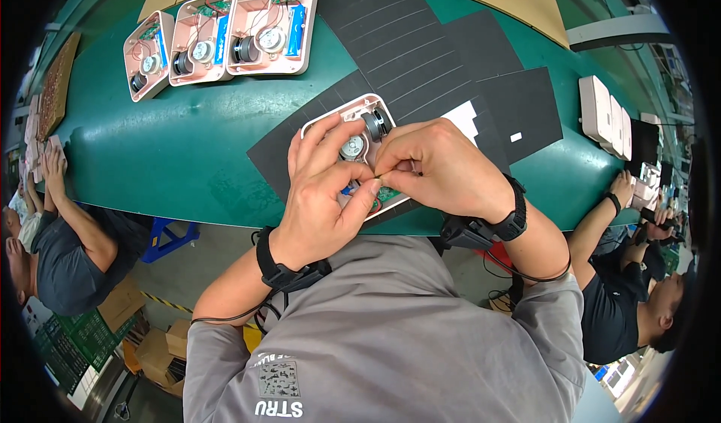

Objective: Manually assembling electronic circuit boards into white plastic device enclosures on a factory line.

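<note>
An open pale pink plastic housing (369,100) lies in front of me on a black sheet (270,149). Inside it are a round silver speaker (353,147), a black ribbed cylinder (377,123) and a green circuit board (387,194), partly covered by my fingers. My left hand (319,190) reaches over the housing's left side, with thumb and index finger pinched together. From the other side, my right hand (447,169) pinches at the same spot. Their fingertips meet over the housing on something thin, too small to name. A red wire (377,206) shows below them.
Three open housings with speakers, blue cells and wiring (274,21) stand at the far left. Black scored sheets (398,40) lie ahead, with white stickers (462,119). Pale closed housings (597,111) stand at right. Co-workers (82,250) sit on both sides of the green table (203,152).
</note>
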